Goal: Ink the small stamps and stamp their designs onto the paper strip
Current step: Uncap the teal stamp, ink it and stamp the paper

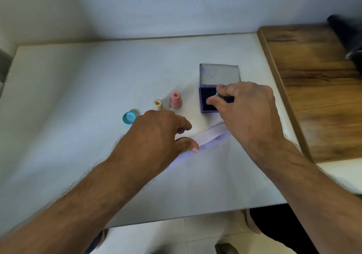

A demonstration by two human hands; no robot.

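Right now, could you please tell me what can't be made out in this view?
- Teal stamp: mostly hidden inside the right hand; its contact with the ink pad is unclear.
- Paper strip: left end hidden under the left hand; any prints blurred.
- Dark object, top right: blurred and cut off by the edge.

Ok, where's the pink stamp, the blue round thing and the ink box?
pink stamp (pixel 176 100): head view, on its flared body.
blue round thing (pixel 128 118): head view, on its round top face.
ink box (pixel 219 74): head view, on the inside of its raised lid.
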